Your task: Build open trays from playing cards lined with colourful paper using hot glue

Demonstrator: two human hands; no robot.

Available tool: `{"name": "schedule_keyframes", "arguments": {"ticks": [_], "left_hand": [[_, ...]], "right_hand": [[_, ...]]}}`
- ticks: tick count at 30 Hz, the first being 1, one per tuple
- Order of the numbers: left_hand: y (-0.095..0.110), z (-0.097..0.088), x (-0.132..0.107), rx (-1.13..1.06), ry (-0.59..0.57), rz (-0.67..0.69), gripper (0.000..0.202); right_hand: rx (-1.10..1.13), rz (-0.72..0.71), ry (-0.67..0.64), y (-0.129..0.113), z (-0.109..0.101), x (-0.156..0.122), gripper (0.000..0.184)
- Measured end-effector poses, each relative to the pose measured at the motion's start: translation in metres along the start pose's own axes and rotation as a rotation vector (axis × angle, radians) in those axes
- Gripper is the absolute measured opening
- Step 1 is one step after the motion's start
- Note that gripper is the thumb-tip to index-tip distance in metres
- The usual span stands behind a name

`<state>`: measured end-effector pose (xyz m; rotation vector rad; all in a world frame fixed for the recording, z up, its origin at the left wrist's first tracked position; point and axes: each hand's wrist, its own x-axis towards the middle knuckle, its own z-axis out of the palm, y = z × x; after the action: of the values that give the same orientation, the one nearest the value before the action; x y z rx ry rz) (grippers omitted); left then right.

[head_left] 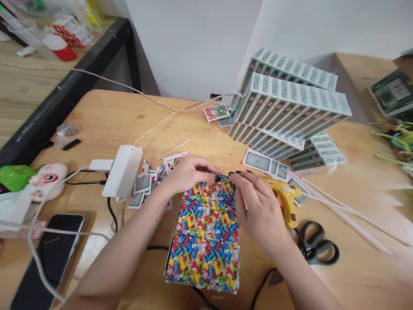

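A panel of joined cards with a bright multicoloured pattern [206,232] lies flat on the wooden table [106,120] in front of me. My left hand [189,172] rests on its far left corner, fingers curled and pinched at the top edge. My right hand [258,206] lies over the panel's right side, its fingertips pinched against the same edge close to the left fingertips. What the fingertips pinch is too small to make out. A yellow glue gun [285,196] lies just right of my right hand.
Loose playing cards [145,183] lie left of the panel beside a white power adapter [122,170]. Stacked card boxes [287,107] stand at the back right. Black scissors [318,247], glue sticks [342,211], a phone [48,258] and cables surround the work area.
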<state>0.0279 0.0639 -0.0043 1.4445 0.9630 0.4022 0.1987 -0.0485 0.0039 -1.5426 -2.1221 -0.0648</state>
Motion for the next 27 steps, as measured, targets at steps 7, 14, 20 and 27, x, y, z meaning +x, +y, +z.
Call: {"name": "schedule_keyframes", "arguments": {"ticks": [7,14,20,27], "left_hand": [[-0.004,-0.001,0.001,0.012,-0.007,0.016,0.016],[-0.004,-0.001,0.002,-0.004,-0.006,0.014,0.014],[-0.004,-0.001,0.002,-0.031,-0.01,0.011,0.014],[-0.004,-0.001,0.002,-0.02,-0.008,0.01,0.013]], "right_hand": [[-0.025,-0.063,-0.108,-0.004,-0.006,-0.004,0.046],[0.223,0.135,-0.108,0.002,-0.01,-0.012,0.047],[0.187,0.175,0.017,0.0,-0.01,-0.011,0.05],[0.226,0.153,-0.082,0.002,-0.009,-0.006,0.045]]}}
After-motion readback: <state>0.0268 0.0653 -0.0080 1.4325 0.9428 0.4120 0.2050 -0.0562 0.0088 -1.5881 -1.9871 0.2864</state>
